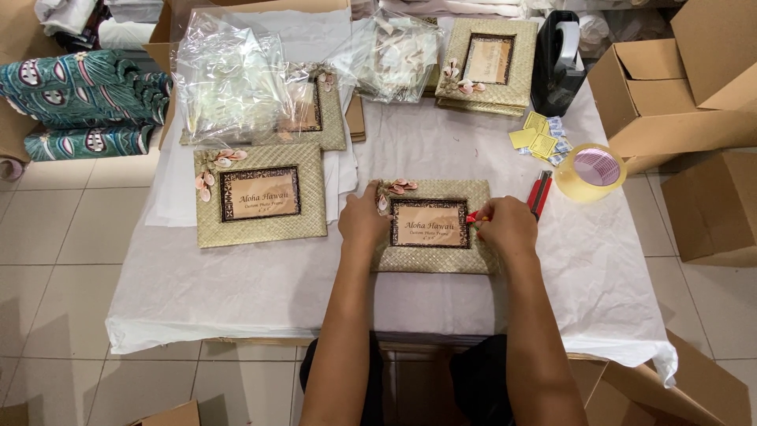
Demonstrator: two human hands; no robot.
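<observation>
Single head-worn view, looking steeply down over a work table from its near edge.

Camera sits above the seated person's forearms, which enter at 6 o'clock and run toward centre; optical axis tilts forward, far table edge at 12 o'clock. Range moderate: whole table inside frame, floor tiles visible at 9 and 7 o'clock, cardboard boxes at 2 to 3 o'clock. Left hand and right hand land just below centre on a woven photo frame, the nearest sharp detail. No second view recorded, so no overlap to log.
</observation>
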